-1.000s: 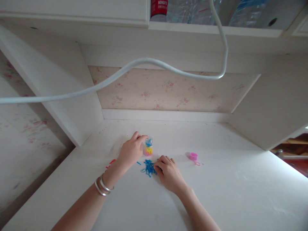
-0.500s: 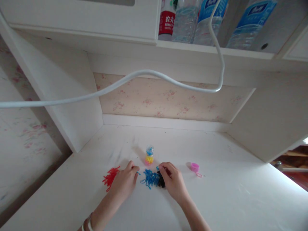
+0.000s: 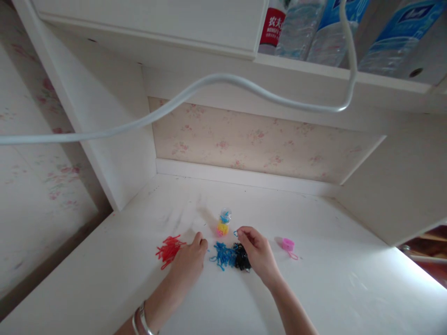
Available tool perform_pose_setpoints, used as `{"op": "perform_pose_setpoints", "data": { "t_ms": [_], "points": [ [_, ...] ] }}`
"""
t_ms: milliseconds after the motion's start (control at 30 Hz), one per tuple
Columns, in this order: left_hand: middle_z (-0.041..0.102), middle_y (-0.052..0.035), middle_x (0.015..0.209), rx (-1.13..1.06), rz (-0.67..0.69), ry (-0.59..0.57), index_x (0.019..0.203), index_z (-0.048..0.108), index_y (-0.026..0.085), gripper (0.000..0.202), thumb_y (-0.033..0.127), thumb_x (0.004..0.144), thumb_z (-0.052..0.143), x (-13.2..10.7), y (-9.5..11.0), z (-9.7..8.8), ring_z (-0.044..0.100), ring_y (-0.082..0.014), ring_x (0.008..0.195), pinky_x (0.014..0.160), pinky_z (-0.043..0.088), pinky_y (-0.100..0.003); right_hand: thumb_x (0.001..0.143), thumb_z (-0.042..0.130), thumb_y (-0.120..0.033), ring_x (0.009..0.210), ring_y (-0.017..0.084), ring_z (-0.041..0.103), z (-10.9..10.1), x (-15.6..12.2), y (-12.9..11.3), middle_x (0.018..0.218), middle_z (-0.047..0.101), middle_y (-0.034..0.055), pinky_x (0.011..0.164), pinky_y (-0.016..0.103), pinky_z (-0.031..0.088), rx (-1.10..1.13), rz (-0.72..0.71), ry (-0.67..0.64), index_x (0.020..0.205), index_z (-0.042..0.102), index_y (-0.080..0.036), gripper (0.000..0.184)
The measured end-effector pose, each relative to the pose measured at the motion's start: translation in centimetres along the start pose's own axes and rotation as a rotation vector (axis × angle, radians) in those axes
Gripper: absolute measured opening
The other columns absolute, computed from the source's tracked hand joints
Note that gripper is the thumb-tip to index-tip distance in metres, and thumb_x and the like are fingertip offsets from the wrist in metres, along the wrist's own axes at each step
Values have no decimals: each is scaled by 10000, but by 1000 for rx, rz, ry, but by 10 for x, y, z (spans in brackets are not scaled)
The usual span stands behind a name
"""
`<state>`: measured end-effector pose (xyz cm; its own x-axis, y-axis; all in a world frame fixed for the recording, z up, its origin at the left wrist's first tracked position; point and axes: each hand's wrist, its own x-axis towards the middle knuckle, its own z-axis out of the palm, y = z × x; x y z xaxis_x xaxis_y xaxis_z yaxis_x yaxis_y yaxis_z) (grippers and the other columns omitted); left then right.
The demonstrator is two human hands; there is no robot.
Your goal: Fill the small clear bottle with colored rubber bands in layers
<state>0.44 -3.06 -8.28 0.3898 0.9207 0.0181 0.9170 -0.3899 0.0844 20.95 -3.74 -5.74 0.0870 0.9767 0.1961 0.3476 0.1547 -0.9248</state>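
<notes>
Right hand: the right hand (image 3: 260, 255) has its thumb and forefinger pinched together, a little blue loop (image 3: 235, 233) poking out from the tips; the other fingers curl in loosely.
Left hand: the left hand (image 3: 191, 257) is mostly folded, back turned up to me, fingertips drawn together; I can't tell whether it grips anything, though a speck of blue shows just beside them.
Left wrist: silvery bangles (image 3: 142, 318).
Black pile: black bands (image 3: 241, 257) heaped just beside the right hand, partly behind it from here.
Blue pile: blue bands (image 3: 222, 255) in a tangle between the two hands, touching the black ones.
Red pile: red bands (image 3: 169, 250) spread on the far left, partly covered by the left hand.
Small jar: a clear jar (image 3: 224, 222) stands upright behind the blue pile, pink at the bottom, then yellow, then blue.
Pink piece: a pink ring with a loop (image 3: 288, 244) lies off to the right.
Tabletop: white tabletop (image 3: 324, 288) under everything.
Overhead: a white cable (image 3: 213, 80) sweeps across, below shelved plastic bottles (image 3: 300, 32).
</notes>
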Motion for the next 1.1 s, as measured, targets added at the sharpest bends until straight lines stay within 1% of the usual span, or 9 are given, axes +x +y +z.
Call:
{"op": "perform_pose_setpoints", "data": {
  "t_ms": [100,200,300,400,533,700,900,1000,1100],
  "points": [
    [550,-81,1069,-53,-21,31,1037,547,177,297,126,942,270,-2,3,-3,649,-160,738,615,487,-266,862,535,-509,684,150,508,-3,5,-12,774,603,40,579,255,391,-54,-103,25,840,670,-190,347],
    [583,-63,1006,-117,-31,81,1037,534,195,291,167,965,253,-4,6,-4,646,-156,726,587,474,-246,868,544,-479,740,154,515,-7,18,-30,844,600,50,622,263,405,-80,-194,70,849,687,-205,309],
    [607,-50,950,-168,-39,115,1000,537,205,259,211,976,279,-5,7,-4,646,-153,732,587,460,-227,851,562,-485,687,136,490,-5,38,-43,852,589,43,600,262,400,-93,-231,108,866,698,-211,306],
    [616,-47,976,-198,-37,153,1014,535,212,235,239,980,303,-6,5,-3,647,-152,747,587,455,-222,827,581,-491,624,118,463,2,56,-45,834,589,37,574,263,391,-109,-227,100,847,709,-207,312],
    [616,-48,1031,-217,-31,170,1106,519,227,235,225,974,324,-7,4,-4,649,-151,786,617,467,-224,809,595,-470,630,127,474,12,67,-34,826,617,36,591,271,400,-119,-171,81,824,714,-215,282],
    [608,-40,1016,-217,-17,155,1116,531,247,253,235,973,323,-9,7,-10,647,-156,768,592,468,-236,798,598,-481,662,144,498,16,67,-23,825,632,41,619,286,412,-130,-153,81,826,723,-223,288],
    [608,-50,1047,-260,-28,159,1111,553,229,249,244,970,349,-8,5,-10,642,-153,814,654,492,-242,783,615,-516,700,155,526,11,66,-28,845,625,42,645,300,417,-120,-124,92,815,737,-234,309],
    [619,-44,1032,-303,-26,202,1077,575,221,236,248,971,366,-7,3,-8,640,-151,830,689,498,-243,800,609,-518,751,167,538,3,55,-28,876,622,48,665,300,418,-73,-121,134,840,730,-226,319],
    [627,-40,990,-371,-18,251,1016,600,217,263,279,982,346,-7,3,-7,640,-149,814,694,502,-246,823,596,-511,787,175,546,-5,34,-18,883,614,48,664,294,415,-31,-97,135,861,719,-222,317]
  ]
}}
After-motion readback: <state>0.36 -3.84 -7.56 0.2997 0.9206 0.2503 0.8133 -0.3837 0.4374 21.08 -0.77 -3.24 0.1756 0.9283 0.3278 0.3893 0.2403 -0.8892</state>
